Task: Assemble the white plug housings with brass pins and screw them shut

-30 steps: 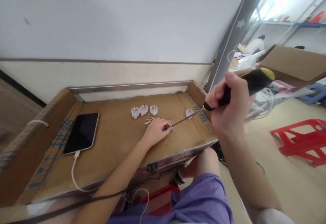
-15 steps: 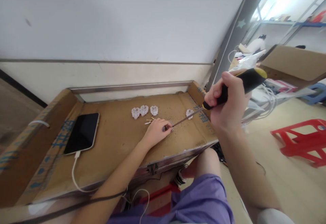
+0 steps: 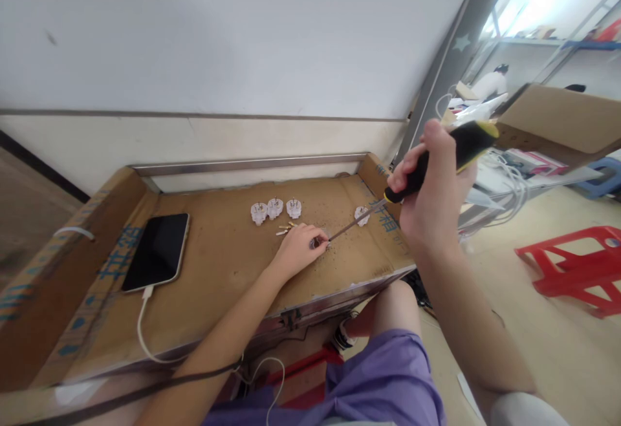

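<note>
My right hand (image 3: 434, 187) is wrapped around the black and yellow handle of a long screwdriver (image 3: 353, 222). The shaft slants down to the left, its tip at the fingertips of my left hand (image 3: 301, 249). Those fingers are pinched on a small piece against the cardboard; they cover most of it, so its kind is unclear. Behind my left hand lie several small brass-coloured pins (image 3: 285, 229). White plug pieces with upright prongs stand farther back: a left one (image 3: 259, 213), a middle one (image 3: 275, 207) and a right one (image 3: 294, 208). Another white plug piece (image 3: 361, 215) sits beyond the shaft.
A cardboard-lined bench (image 3: 218, 271) has raised sides. On its left lies a phone (image 3: 158, 251) with a white charging cable (image 3: 141, 329). Dark crumbs dot the cardboard around my left hand. To the right are an open carton (image 3: 557, 119) and a red plastic stool (image 3: 577, 267).
My right hand has turned a little on the screwdriver, and the handle's end has shifted slightly left and up. The left hand and the plug pieces stay in place.
</note>
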`<state>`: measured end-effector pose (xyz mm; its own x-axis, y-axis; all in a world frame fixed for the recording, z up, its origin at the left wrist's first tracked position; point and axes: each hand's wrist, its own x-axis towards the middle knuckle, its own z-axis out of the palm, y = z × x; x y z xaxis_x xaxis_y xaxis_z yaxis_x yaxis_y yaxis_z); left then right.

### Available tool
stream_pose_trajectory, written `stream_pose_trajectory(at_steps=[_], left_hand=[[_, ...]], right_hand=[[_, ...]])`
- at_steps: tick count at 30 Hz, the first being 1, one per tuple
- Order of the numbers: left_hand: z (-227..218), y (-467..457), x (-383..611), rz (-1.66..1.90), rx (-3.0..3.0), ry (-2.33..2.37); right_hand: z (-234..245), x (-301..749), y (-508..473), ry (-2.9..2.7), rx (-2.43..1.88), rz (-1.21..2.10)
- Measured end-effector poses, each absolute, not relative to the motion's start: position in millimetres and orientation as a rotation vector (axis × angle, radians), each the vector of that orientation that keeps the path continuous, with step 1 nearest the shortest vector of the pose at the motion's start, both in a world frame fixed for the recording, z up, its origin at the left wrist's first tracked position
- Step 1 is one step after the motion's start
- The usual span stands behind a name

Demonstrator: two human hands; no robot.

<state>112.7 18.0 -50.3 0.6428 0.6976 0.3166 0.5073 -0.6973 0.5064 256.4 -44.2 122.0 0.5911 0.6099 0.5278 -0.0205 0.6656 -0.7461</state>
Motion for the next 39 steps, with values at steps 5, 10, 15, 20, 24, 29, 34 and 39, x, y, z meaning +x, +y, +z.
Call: stream_pose_trajectory(at_steps=[5, 10, 15, 20, 24, 29, 34, 39], left_hand=[[-51.0, 18.9, 113.3, 0.709, 2.497, 0.954], [-51.5, 19.4, 113.2, 0.713, 2.502, 0.956], [-51.7, 19.1, 112.7, 0.727, 2.501, 0.941], [-51.3, 18.6, 112.7, 0.723, 2.497, 0.943], [-51.4, 18.7, 112.5, 0.724, 2.497, 0.940], [-51.8, 18.2, 112.7, 0.731, 2.495, 0.953], [-52.0, 17.1, 113.2, 0.714, 2.520, 0.981], [-53.5, 17.4, 113.2, 0.721, 2.523, 0.979]], right_hand=[[129.4, 265.7, -37.3, -1.168, -0.771, 0.555], [148.0, 268.8, -44.8, -1.477, -0.896, 0.410], [167.6, 268.6, -48.3, -1.617, -1.071, 0.102], [181.3, 282.3, -43.1, -2.107, -1.070, 0.091], [184.0, 278.1, -46.0, -1.919, -1.180, -0.142], [197.6, 273.8, -49.2, -1.739, -1.215, 0.276], [204.3, 286.9, -40.2, -1.923, -1.190, 0.325], [208.0, 290.4, -39.6, -1.740, -1.181, 0.488]])
